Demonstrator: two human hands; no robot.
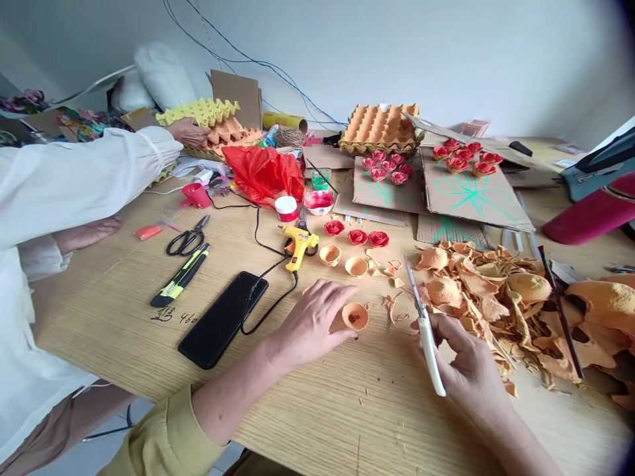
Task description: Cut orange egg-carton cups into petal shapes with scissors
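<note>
Head view: nearest, the right hand (466, 362) grips white-handled scissors (431, 360), blades pointing away. Loosely spread, the left hand (310, 320) curves thumb and fingers about a small orange cup (356, 317) on the wooden table (317, 410); whether they touch it I cannot tell. That cup looks like egg-tray pulp — probably very light, stiff yet easily torn or crushed, its matte wall hardly slippery — so a gentle hold low around the side should suit it better than pinching the thin rim. Rough, curled scraps (481, 287) heap to the right. Beyond sit two round cups (330, 256), then three ruffled red flowers (358, 237); farther off, flat cardboard sheets (469, 192) and a bumpy egg tray (381, 124).
</note>
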